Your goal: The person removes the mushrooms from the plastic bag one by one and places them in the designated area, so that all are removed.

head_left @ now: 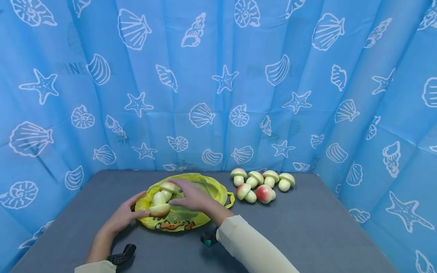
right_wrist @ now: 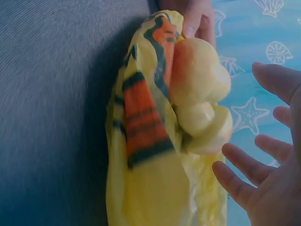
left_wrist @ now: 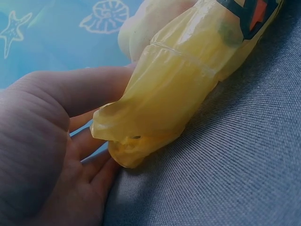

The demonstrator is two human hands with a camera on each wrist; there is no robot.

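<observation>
A yellow plastic bag [head_left: 182, 218] with orange and black print lies on its side on the grey table. Two pale toy mushrooms [head_left: 159, 209] with reddish-tinged caps rest on it, toward its left end. My left hand [head_left: 122, 217] holds the bag's left end, thumb on the near side and fingers around the far side, as the left wrist view shows. My right hand [head_left: 191, 197] hovers over the bag beside the mushrooms. Its fingers [right_wrist: 244, 165] are spread and grasp nothing in the right wrist view.
Several more toy mushrooms [head_left: 245, 192] sit in a loose group on the table [head_left: 307, 227], right of the bag. A bag handle loop [head_left: 231, 200] sticks out toward them. Behind the table hangs a blue curtain [head_left: 225, 98] with white shell and starfish drawings.
</observation>
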